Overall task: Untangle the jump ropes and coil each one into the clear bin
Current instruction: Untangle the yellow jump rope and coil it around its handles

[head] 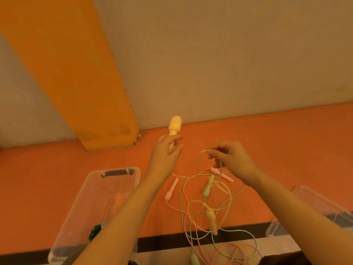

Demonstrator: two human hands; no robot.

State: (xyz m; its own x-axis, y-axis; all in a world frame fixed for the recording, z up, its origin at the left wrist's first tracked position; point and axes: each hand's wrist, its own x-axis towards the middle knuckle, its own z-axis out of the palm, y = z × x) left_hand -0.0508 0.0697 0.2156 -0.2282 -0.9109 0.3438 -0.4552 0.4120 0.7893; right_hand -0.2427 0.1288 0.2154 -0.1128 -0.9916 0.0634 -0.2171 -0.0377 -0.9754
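At the centre of the frame, above an orange table top [57, 184], the left hand [164, 155] held a yellow handle [174, 127] upright, its fingers curled round the thin lower stem while the thick ribbed end stood clear above them. Just to its right, the right hand [232, 156] pinched a pale yellow cord [198, 159] between fingertips and thumb, the other fingers curled loosely; the cord looped down from the pinch toward the table.

Below both hands lay the tangle of jump ropes [208, 209]: green, pink and yellow cords crossing one another, with a green handle [207, 189] and a second yellow handle [212, 220] caught in the middle. One pink handle [172, 189] lay flat at the tangle's left edge, another [222, 174] partly hidden under the right hand. Several loops spilled over the near table edge at the lower right, where another green handle [195, 259] hung.

At the lower left stood the clear bin [114, 180], partly covered by the left forearm, with something dark green [95, 231] inside. A second clear container [315, 203] sat at the right edge. Behind the table rose a beige wall with an orange pillar [76, 73] at upper left.
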